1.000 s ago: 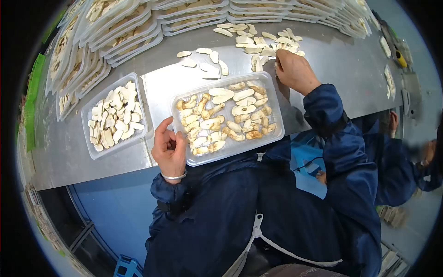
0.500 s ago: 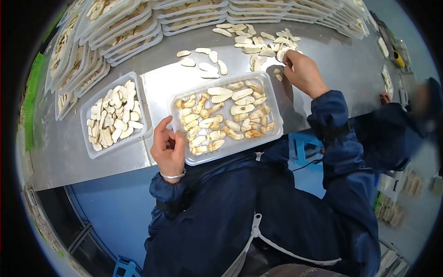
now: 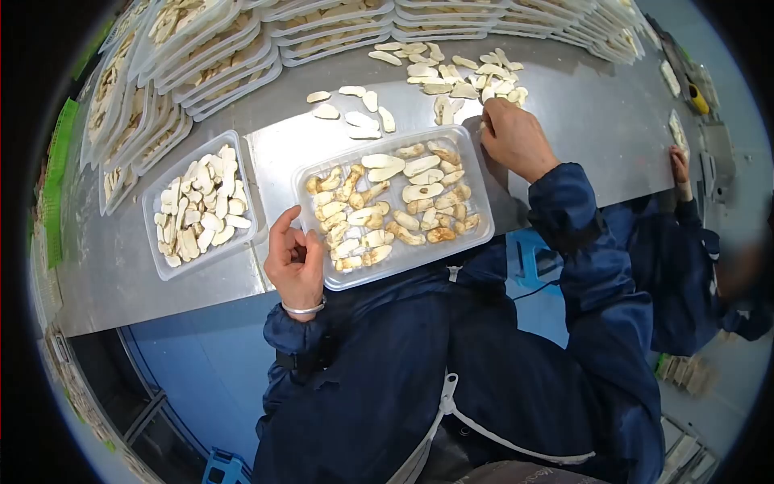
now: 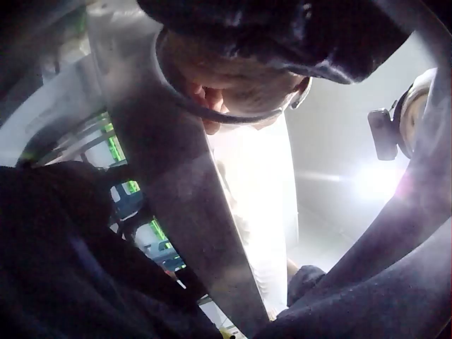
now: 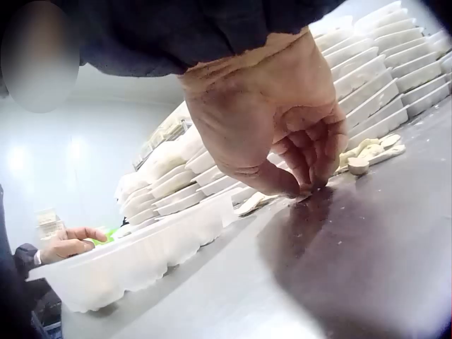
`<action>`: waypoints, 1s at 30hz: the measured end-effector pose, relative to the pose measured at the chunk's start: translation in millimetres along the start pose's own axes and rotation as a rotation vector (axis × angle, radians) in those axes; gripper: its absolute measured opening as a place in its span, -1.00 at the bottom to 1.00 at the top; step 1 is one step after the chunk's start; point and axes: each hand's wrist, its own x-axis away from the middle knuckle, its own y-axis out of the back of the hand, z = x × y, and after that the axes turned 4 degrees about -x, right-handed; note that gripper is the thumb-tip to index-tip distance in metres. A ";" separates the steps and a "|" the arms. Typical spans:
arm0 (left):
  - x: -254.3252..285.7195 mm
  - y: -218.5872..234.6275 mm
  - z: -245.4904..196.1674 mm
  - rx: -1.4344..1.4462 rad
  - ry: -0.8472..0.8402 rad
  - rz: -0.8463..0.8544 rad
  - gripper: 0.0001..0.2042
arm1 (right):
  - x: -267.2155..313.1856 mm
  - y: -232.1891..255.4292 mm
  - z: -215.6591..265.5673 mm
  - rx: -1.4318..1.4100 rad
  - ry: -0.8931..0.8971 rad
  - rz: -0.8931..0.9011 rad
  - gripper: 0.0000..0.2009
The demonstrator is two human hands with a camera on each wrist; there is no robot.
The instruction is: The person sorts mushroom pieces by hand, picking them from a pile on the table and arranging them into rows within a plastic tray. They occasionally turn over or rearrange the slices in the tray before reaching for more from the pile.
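A clear plastic tray [image 3: 407,278] in front of me holds sliced and small whole mushrooms [image 3: 387,165] set in rows. My left hand [image 3: 294,262] rests by the tray's left rim, fingers loosely bent, holding nothing; in the left wrist view it is mostly hidden behind the bracelet and sleeve. Beyond the tray's right far corner, my right hand [image 3: 520,141] reaches down to the table. In the right wrist view its thumb and fingertips [image 5: 304,189] come together at the metal surface, pinching a small mushroom piece that they mostly hide. Loose mushroom slices [image 3: 451,77] lie just past that hand.
Left of the tray stands a second plastic tray [image 3: 165,270] heaped with mushroom slices. Several loose slices [image 3: 363,119] lie behind the tray. Stacks of filled trays [image 3: 330,36] line the table's back and left side. Another person's hand [image 3: 680,165] shows at the far right.
My right hand shifted a little right, baring a small mushroom piece on the table, then came back left and down over it. My left hand and the trays stayed put.
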 end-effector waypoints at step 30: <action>-0.8 -2.3 8.3 0.108 0.055 -0.005 -0.65 | 150.7 16.7 9.4 -0.355 -0.035 -0.186 -0.67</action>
